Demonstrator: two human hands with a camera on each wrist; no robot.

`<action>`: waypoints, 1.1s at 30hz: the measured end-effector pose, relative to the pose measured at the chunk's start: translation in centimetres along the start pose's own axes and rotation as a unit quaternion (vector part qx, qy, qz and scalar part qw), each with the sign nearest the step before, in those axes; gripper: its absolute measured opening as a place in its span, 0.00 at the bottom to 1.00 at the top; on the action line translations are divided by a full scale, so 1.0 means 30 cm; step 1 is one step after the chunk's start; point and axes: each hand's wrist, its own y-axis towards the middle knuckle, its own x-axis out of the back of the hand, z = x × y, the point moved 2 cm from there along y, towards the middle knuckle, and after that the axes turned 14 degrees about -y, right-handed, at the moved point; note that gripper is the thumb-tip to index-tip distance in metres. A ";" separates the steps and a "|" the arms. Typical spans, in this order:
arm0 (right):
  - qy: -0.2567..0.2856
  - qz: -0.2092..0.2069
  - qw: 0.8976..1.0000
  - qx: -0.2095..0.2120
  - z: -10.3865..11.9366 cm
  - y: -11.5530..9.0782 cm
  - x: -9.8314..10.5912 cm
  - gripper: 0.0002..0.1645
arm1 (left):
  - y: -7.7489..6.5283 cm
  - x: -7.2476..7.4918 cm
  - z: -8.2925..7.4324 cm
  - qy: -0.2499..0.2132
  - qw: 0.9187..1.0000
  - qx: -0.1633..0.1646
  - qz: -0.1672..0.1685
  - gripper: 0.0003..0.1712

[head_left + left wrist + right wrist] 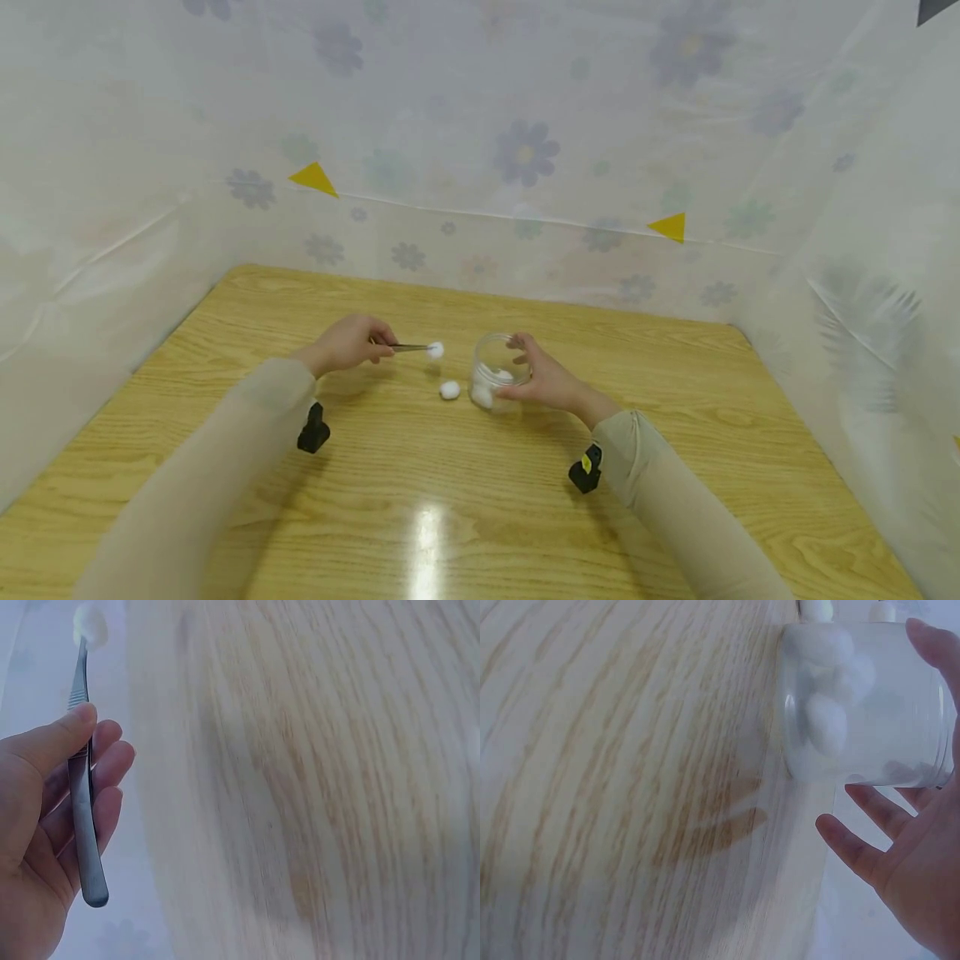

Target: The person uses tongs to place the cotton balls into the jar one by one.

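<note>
My left hand [348,343] pinches metal tweezers [86,817] between thumb and fingers. At their tips they hold a white cotton ball [435,351], raised above the table to the left of the jar. A clear jar [900,705] without a lid stands upright with several cotton balls [827,724] at its bottom. Thumb and fingers of my right hand [551,379] curve round the jar from its right side; the ring and little fingers stand off the glass. One loose cotton ball [449,390] lies on the table just left of the jar.
The wooden table [420,467] ends at a flower-patterned curtain [465,150] at the back and pale sheeting at both sides. Yellow triangles [315,178] mark the back curtain. A black wrist camera [313,429] hangs below the left sleeve, another [587,469] below the right.
</note>
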 end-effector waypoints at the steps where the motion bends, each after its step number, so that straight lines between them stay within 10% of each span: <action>1: 0.001 0.000 1.000 -0.001 0.000 0.000 0.000 0.55 | 0.000 0.001 -0.004 0.000 1.000 0.001 -0.001 0.10; 33: -0.002 -0.003 1.000 -0.001 -0.003 0.000 -0.001 0.54 | 0.035 0.027 -0.113 -0.018 1.000 -0.023 -0.006 0.11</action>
